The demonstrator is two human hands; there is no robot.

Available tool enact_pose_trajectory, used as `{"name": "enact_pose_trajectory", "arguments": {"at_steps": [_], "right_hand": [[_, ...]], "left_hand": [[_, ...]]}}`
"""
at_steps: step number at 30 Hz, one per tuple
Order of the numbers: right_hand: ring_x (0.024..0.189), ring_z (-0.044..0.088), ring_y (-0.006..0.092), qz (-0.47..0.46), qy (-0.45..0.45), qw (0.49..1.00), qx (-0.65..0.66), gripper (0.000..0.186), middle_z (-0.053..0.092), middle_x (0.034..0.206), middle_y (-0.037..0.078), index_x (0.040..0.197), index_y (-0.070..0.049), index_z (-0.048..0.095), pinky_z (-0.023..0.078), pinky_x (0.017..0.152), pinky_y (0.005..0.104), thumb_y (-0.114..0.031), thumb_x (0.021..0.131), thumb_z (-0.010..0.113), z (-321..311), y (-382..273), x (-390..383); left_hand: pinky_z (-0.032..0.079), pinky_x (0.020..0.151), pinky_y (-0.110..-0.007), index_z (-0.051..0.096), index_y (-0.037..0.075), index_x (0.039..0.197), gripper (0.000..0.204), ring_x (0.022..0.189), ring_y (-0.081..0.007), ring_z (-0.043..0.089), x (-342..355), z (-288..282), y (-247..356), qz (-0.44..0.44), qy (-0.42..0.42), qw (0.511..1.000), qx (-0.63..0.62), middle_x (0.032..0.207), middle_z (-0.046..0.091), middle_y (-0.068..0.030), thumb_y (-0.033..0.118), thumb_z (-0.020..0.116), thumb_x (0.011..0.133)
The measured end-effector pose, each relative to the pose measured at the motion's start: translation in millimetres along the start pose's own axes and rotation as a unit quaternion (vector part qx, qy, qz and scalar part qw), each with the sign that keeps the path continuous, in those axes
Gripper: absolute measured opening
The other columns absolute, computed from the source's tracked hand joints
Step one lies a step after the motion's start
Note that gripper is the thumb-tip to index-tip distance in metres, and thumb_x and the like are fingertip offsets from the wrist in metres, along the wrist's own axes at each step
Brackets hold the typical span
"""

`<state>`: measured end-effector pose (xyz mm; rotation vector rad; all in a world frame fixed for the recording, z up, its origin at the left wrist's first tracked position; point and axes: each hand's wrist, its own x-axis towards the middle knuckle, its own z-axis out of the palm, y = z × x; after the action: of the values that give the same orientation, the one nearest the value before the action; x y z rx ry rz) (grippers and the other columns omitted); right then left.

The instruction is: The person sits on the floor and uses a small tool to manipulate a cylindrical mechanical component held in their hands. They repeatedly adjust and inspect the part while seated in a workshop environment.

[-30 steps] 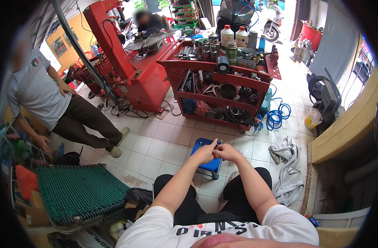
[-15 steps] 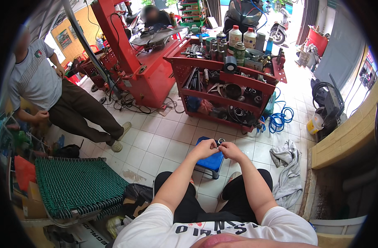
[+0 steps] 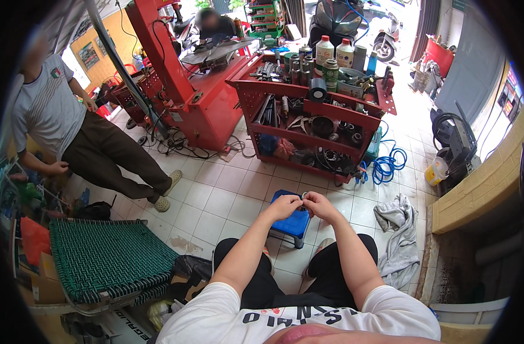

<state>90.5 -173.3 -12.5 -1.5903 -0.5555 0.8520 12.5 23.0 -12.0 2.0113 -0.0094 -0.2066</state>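
Over a small blue plastic stool (image 3: 298,225), my left hand (image 3: 285,206) and my right hand (image 3: 321,206) meet with their fingertips pinched together. Between them shows a bit of a small ring-shaped metal piece (image 3: 304,195), its edge rising at the right fingertips. Most of it is covered by my fingers, so its exact kind cannot be made out. Both hands are closed around it. The stool stands on the tiles in front of my knees.
Ahead stands a red tool cart (image 3: 308,109) loaded with bottles, cans and metal parts. A blue hose (image 3: 388,167) coils beside it. A grey cloth (image 3: 397,241) lies at right. To the left are a green woven chair (image 3: 110,255) and a standing person (image 3: 61,114); another person sits farther back.
My fingers have drawn closer round the ring-shaped piece, which now shows less. My hands stay over the stool. The standing person at left has shifted an arm slightly.
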Motion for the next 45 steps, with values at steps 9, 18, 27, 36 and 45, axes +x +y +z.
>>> {"name": "enact_pose_trajectory", "arguments": {"at_steps": [9,18,27,36,45], "right_hand": [[0.063,0.058,0.0093,-0.047,0.028,0.997,0.051,0.014,0.063,0.085,0.003,0.110,-0.005,0.056,0.049,0.056,0.0260,-0.014,0.101,0.061,-2,1,3],[0.056,0.061,0.0126,0.022,0.042,0.995,0.085,0.029,0.068,0.082,0.006,0.110,-0.004,0.059,0.052,0.052,0.0287,-0.033,0.104,0.059,-2,-6,5],[0.056,0.060,0.0122,0.034,0.051,0.997,0.048,0.037,0.067,0.072,0.006,0.095,-0.005,0.065,0.049,0.052,0.0273,-0.036,0.107,0.050,1,-4,1],[0.057,0.059,0.0121,0.115,0.034,0.988,0.095,0.021,0.068,0.082,0.007,0.104,-0.004,0.060,0.049,0.053,0.0276,-0.025,0.102,0.061,0,-15,-1],[0.057,0.061,0.0133,0.053,0.049,0.994,0.086,0.027,0.066,0.077,0.006,0.094,-0.005,0.058,0.054,0.052,0.0297,-0.030,0.106,0.054,2,-9,1]], "left_hand": [[0.046,0.067,-0.026,0.070,0.005,0.101,0.022,0.076,-0.0092,0.058,9,4,5,-0.036,0.060,0.983,-0.170,0.087,0.068,0.0000,0.026,0.063,0.100],[0.051,0.074,-0.028,0.069,0.004,0.108,0.024,0.084,-0.0101,0.060,7,2,-2,-0.029,0.084,0.985,-0.148,0.094,0.069,-0.0028,0.025,0.062,0.099],[0.049,0.074,-0.028,0.066,0.003,0.106,0.020,0.086,-0.0110,0.060,5,6,-1,-0.019,0.057,0.989,-0.138,0.096,0.067,-0.0028,0.021,0.063,0.098],[0.050,0.074,-0.029,0.065,0.002,0.107,0.021,0.085,-0.0111,0.060,11,8,-7,0.012,0.061,0.987,-0.151,0.095,0.068,-0.0040,0.021,0.064,0.098],[0.051,0.081,-0.032,0.068,-0.001,0.105,0.026,0.088,-0.0175,0.064,8,6,-3,0.017,0.117,0.989,-0.092,0.096,0.071,-0.0113,0.023,0.065,0.096]]}}
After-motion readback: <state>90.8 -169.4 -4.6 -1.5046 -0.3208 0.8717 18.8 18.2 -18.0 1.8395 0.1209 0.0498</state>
